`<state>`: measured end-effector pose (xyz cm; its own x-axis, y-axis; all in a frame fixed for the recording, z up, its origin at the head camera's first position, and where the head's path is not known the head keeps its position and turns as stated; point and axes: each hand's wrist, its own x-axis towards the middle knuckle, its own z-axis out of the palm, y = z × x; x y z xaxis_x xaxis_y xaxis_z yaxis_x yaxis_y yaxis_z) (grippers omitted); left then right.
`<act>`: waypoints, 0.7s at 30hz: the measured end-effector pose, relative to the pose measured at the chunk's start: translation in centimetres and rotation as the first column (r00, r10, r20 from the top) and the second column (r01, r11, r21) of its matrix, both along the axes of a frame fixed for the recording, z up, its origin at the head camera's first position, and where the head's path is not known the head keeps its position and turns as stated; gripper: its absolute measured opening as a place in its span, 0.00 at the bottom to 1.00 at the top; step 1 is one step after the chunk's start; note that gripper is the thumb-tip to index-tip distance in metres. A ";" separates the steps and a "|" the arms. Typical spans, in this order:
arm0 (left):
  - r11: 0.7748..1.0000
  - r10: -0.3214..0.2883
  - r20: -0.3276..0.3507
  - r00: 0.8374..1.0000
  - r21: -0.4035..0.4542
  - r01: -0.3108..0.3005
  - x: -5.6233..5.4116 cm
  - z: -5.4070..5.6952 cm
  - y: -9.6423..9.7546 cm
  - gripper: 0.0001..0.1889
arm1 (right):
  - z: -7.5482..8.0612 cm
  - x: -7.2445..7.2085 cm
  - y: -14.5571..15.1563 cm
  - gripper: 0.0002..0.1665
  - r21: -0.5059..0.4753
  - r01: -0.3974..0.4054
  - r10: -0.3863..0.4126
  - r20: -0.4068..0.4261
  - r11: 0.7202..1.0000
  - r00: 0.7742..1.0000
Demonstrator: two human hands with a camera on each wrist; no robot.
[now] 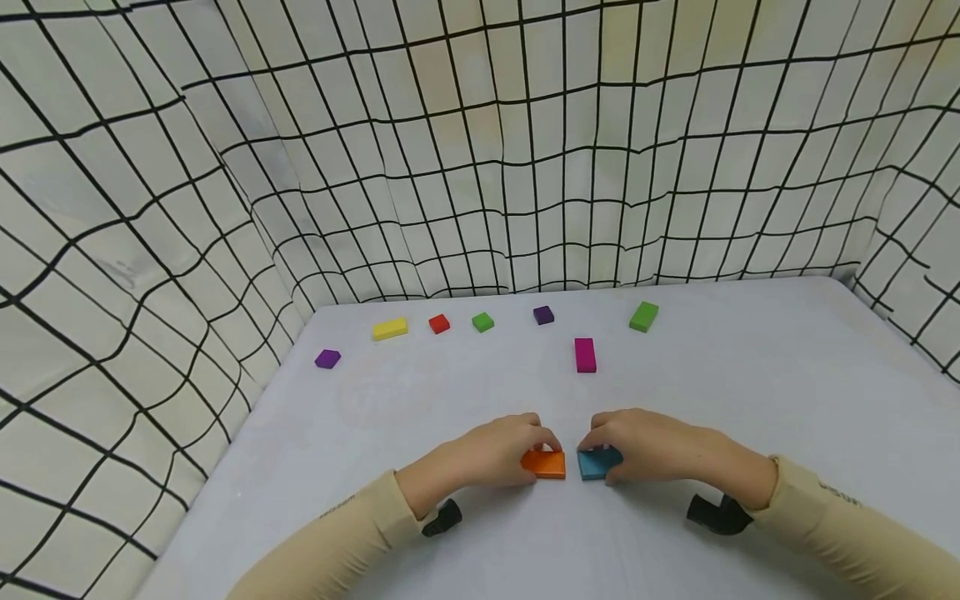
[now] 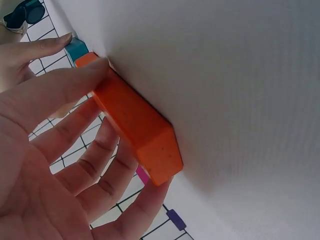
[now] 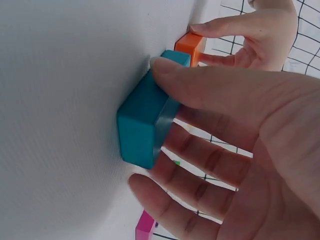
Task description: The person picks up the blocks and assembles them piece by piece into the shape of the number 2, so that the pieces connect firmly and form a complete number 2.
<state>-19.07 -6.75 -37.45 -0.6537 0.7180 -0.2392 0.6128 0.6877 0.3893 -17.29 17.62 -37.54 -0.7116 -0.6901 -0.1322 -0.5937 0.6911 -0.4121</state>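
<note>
On the white table, an orange block (image 1: 551, 465) and a teal block (image 1: 592, 465) lie end to end with a narrow gap between them in the head view. My left hand (image 1: 504, 450) grips the orange block, thumb along the near side and fingers on the far side. My right hand (image 1: 651, 446) holds the teal block the same way from the right. In the left wrist view the orange block (image 2: 137, 120) shows its long side and end. The right wrist view shows the teal block (image 3: 145, 110) between thumb and fingers.
Farther back lie a magenta block (image 1: 585, 356), a long green block (image 1: 643, 317), a dark purple block (image 1: 543, 315), a small green block (image 1: 483, 322), a red block (image 1: 439, 323), a yellow block (image 1: 390, 328) and a purple block (image 1: 327, 358). Black netting (image 1: 487, 158) over white sheeting surrounds the table.
</note>
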 end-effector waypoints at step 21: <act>0.995 0.088 0.047 0.995 0.033 -0.090 -0.6 1.0 -3.1 0.16 | -0.1 0.1 2.3 0.22 -0.001 0.040 -0.040 -0.005 0.999 0.999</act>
<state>-19.69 -9.88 -36.43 -0.7044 0.6659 -0.2459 0.5312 0.7243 0.4396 -17.16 19.94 -37.68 -0.7394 -0.6611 -0.1276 -0.5677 0.7141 -0.4096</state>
